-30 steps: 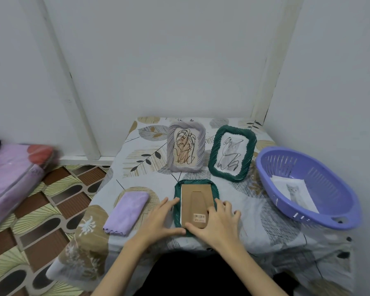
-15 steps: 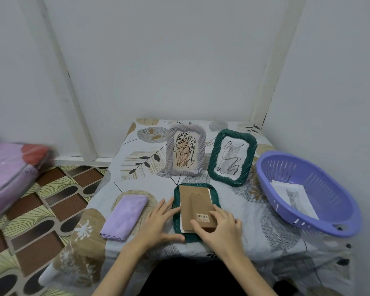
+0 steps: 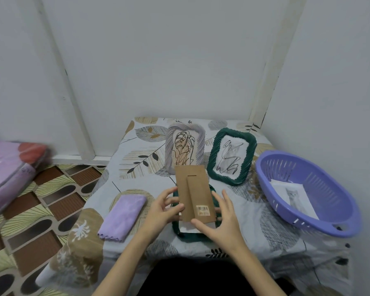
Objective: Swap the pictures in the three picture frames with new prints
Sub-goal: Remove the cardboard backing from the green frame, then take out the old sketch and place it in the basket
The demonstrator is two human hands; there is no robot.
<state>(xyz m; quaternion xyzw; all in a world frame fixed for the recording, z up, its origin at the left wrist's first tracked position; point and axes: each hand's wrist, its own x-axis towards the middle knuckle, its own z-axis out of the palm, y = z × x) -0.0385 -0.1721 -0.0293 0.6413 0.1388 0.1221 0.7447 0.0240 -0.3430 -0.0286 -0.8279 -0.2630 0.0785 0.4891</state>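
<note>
Leaf-print table (image 3: 137,159), purple basket (image 3: 338,223) at right holding a cat print (image 3: 295,197), dark green frame (image 3: 176,227) face-down near the front edge, its brown cardboard backing (image 3: 192,184) with barcode sticker lifted, gripped by left hand (image 3: 160,212) and right hand (image 3: 220,218).

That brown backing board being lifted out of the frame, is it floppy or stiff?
Probably stiff: the backing board stays flat though both hands, left and right, hold it only near its lower end. Likely light, since fingertips alone carry it. Its hinged stand flap may swing out if it is tilted.
</note>
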